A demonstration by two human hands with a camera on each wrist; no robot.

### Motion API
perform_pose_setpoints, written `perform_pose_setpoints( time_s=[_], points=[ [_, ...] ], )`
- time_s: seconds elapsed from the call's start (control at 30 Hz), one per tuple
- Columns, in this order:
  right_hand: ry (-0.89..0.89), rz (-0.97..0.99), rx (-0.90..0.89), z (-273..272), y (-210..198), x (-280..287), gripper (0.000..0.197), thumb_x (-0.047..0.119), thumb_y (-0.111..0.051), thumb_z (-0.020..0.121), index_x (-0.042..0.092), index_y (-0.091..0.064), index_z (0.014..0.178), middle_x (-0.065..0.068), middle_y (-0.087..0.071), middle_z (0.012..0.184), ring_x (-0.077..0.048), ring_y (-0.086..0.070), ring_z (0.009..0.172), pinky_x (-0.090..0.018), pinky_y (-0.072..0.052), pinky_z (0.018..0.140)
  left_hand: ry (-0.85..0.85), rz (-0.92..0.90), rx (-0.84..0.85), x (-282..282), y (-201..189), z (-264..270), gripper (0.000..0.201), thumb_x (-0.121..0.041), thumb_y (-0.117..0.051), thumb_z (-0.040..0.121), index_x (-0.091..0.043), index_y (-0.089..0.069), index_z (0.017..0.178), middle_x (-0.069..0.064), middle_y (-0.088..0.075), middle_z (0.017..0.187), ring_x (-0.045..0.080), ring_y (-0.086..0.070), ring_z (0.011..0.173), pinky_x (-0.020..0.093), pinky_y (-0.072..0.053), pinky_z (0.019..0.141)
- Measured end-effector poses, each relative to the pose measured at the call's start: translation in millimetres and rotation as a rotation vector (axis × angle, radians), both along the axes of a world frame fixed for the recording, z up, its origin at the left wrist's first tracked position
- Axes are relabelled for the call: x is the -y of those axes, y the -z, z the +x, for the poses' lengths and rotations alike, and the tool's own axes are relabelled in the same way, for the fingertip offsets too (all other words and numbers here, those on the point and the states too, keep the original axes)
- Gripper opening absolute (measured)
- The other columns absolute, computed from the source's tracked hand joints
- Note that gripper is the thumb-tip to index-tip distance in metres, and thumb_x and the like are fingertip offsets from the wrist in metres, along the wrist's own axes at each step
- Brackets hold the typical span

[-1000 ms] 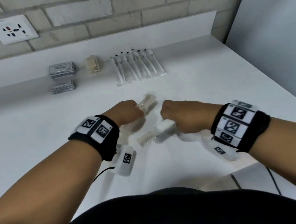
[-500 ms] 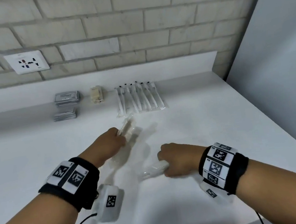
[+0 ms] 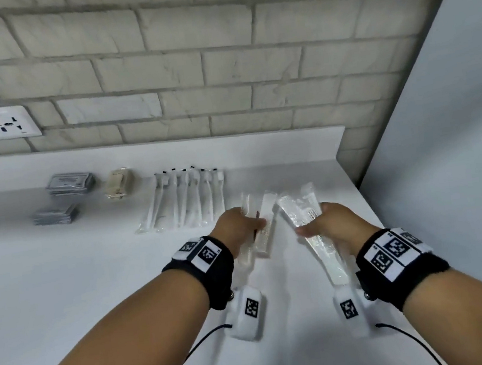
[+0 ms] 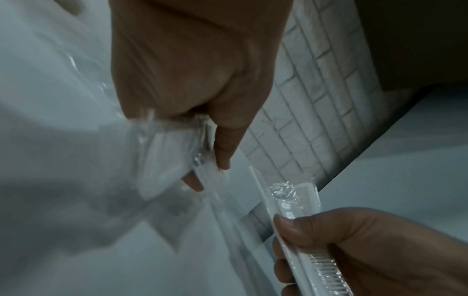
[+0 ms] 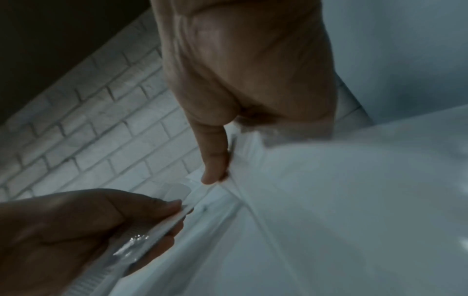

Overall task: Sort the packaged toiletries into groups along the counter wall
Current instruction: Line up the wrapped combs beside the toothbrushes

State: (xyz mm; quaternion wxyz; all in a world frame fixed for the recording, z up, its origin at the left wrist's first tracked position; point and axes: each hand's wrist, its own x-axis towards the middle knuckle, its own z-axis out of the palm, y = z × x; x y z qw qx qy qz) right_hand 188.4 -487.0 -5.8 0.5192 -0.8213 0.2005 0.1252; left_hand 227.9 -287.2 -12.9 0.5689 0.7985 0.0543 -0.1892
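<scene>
Now wrapped combs (image 3: 262,228) sit within each grip, left hand (image 3: 236,228) and right hand (image 3: 335,225).

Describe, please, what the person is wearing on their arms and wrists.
Both forearms are bare, with no sleeves. Each wrist carries a black band: the left wristband and right wristband bear white patches printed with black square codes. Under each hangs a small white camera box, also coded, trailing a thin black cable.
</scene>
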Motion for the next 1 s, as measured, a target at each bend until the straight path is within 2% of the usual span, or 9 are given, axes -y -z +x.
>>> perform_pose_setpoints(
  time_s=[0.13,0.27,0.4,0.43,0.53,0.63,0.73,0.83,1.0],
  points=[
    [-0.004,-0.101,-0.067,41.7,22.8,45.8,0.101,0.037,-0.087,0.030,0.006,-0.058,0.121,-0.012,-0.068,0.116,-0.031,-0.066,0.102,-0.044,-0.051,0.096,-0.034,0.190,0.031,56.7,8.0,27.4,0.023,-0.027,-0.071,0.080,-0.015,-0.052,0.075,0.000,-0.057,0.071,0.017,-0.056,0.068,0.026,-0.044,0.062],
    [0.006,-0.255,-0.108,58.5,10.3,57.9,0.069,0.026,-0.085,0.066,-0.001,-0.053,0.121,-0.011,-0.061,0.122,-0.031,-0.059,0.111,-0.036,-0.047,0.097,-0.083,0.117,0.045,85.2,7.4,54.8,0.014,-0.022,-0.058,0.082,-0.012,-0.062,0.074,0.003,-0.065,0.070,0.022,-0.061,0.067,0.025,-0.044,0.058],
    [-0.039,-0.426,-0.117,74.1,9.9,66.7,0.071,0.046,-0.076,0.069,0.011,-0.054,0.126,-0.012,-0.053,0.129,-0.032,-0.049,0.121,-0.041,-0.044,0.101,-0.033,0.128,0.030,78.8,5.2,84.2,0.015,-0.023,-0.055,0.079,-0.012,-0.057,0.069,0.007,-0.056,0.066,0.025,-0.053,0.063,0.039,-0.048,0.066],
    [-0.058,-0.484,-0.101,78.3,7.4,67.6,0.071,0.048,-0.073,0.071,0.014,-0.052,0.129,-0.012,-0.047,0.132,-0.033,-0.044,0.125,-0.041,-0.042,0.103,-0.024,0.157,0.027,74.1,5.5,90.0,0.012,-0.024,-0.056,0.076,-0.013,-0.060,0.078,0.007,-0.057,0.068,0.025,-0.055,0.065,0.043,-0.052,0.071],
    [-0.170,-0.708,0.064,91.4,-5.5,66.7,0.060,0.046,-0.065,0.080,0.024,-0.049,0.133,-0.010,-0.043,0.134,-0.033,-0.039,0.126,-0.040,-0.040,0.102,0.066,0.380,0.103,54.0,6.2,104.1,0.038,-0.022,-0.058,0.085,-0.019,-0.055,0.122,0.005,-0.065,0.106,0.022,-0.064,0.095,0.032,-0.051,0.091],
    [-0.469,-0.746,0.205,106.3,-7.1,50.0,0.039,0.030,-0.061,0.087,0.032,-0.056,0.126,-0.003,-0.049,0.126,-0.026,-0.046,0.121,-0.037,-0.041,0.098,0.281,0.660,0.300,43.2,0.7,105.3,0.038,-0.020,-0.055,0.089,-0.020,-0.056,0.127,0.001,-0.058,0.127,0.019,-0.058,0.112,0.026,-0.043,0.093],
    [-0.750,-0.818,0.221,116.0,1.4,26.2,0.048,0.017,-0.059,0.088,0.033,-0.052,0.133,-0.001,-0.048,0.128,-0.024,-0.047,0.120,-0.036,-0.042,0.097,0.448,0.813,0.332,49.7,-0.3,96.6,0.031,-0.037,-0.055,0.090,-0.017,-0.062,0.113,0.001,-0.064,0.115,0.019,-0.058,0.105,0.026,-0.044,0.086],
    [-0.802,-0.913,0.186,125.0,8.0,15.2,0.055,0.011,-0.062,0.085,0.032,-0.049,0.135,-0.001,-0.047,0.126,-0.025,-0.046,0.118,-0.036,-0.046,0.090,0.452,0.862,0.272,59.7,5.6,84.9,0.054,-0.056,-0.066,0.078,-0.013,-0.056,0.110,0.000,-0.061,0.104,0.018,-0.056,0.095,0.028,-0.044,0.076],
    [-0.889,-0.947,0.151,138.0,6.7,18.8,0.051,0.017,-0.077,0.076,0.023,-0.055,0.121,0.001,-0.046,0.122,-0.023,-0.049,0.107,-0.035,-0.046,0.083,0.406,0.877,0.221,56.7,10.4,87.8,0.042,-0.030,-0.074,0.075,-0.007,-0.054,0.105,0.001,-0.057,0.084,0.019,-0.060,0.084,0.027,-0.046,0.068]
  ],
)
